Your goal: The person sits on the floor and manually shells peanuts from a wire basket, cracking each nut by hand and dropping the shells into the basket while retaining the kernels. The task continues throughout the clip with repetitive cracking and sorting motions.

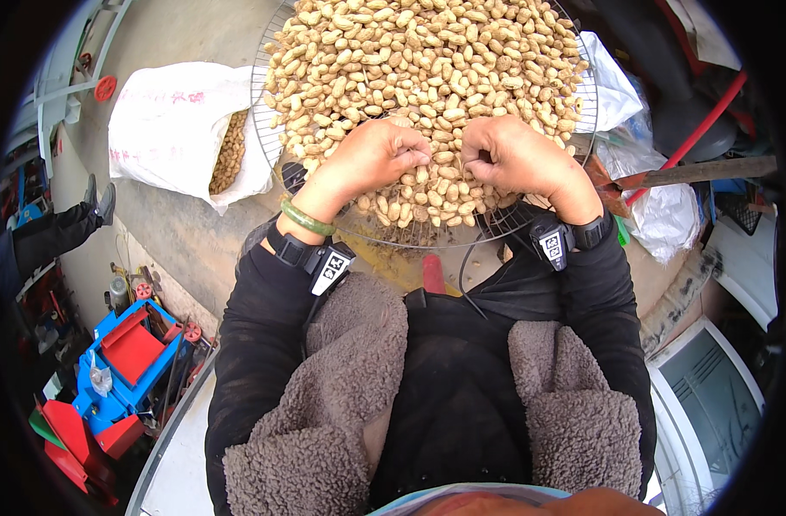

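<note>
Unshelled peanuts (427,69) lie heaped on a round wire rack (262,129) in front of me. My left hand (377,156) is over the near left part of the heap, thumb and forefinger pinched on a peanut (422,175). Just to its right, my right hand (515,156) is closed, its fingers curled down at the peanuts; whatever it may hold is hidden. A green bangle (307,217) circles my left wrist. Both wrists carry a small black strapped device, the left one (332,265) and the right one (552,244).
A white woven sack (165,142) with peanuts in its mouth lies left of the rack. Plastic bags (659,202) and a red pole (698,129) are at the right. Blue and red machinery (131,357) stands lower left, near another person's dark-clothed legs (62,225).
</note>
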The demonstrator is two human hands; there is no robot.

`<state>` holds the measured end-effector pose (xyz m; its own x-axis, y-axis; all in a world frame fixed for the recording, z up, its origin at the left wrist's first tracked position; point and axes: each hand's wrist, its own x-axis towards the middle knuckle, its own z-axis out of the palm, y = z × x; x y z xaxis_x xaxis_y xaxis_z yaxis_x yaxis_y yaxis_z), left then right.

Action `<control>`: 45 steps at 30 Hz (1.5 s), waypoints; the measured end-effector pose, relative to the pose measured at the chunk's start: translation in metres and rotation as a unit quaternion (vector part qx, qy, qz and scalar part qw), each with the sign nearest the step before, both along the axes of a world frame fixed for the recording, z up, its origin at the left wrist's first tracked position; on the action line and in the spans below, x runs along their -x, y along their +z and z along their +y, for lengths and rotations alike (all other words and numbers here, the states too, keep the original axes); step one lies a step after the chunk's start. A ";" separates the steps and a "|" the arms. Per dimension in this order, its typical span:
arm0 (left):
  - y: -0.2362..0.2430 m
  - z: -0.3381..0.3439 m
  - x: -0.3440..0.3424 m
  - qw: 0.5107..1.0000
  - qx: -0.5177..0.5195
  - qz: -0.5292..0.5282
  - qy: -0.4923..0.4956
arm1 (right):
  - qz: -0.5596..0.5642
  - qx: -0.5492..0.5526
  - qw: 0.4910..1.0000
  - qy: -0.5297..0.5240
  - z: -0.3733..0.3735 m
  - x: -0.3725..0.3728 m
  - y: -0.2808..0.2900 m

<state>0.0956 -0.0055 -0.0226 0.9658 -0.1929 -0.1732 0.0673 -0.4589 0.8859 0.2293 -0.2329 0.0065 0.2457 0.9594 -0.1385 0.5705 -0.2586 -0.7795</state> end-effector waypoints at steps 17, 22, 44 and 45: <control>0.027 0.027 0.032 0.983 -0.171 0.046 -0.054 | -0.100 -0.002 0.993 0.064 0.027 0.029 -0.005; 0.020 0.026 0.038 0.987 -0.154 0.040 -0.036 | -0.156 0.067 0.983 0.066 0.030 0.029 -0.004; 0.021 0.031 0.036 0.983 -0.174 0.043 -0.039 | -0.169 -0.087 0.971 0.146 0.047 0.061 -0.017; 0.022 0.031 0.035 0.983 -0.175 0.047 -0.044 | -0.173 -0.089 0.971 0.138 0.047 0.058 -0.018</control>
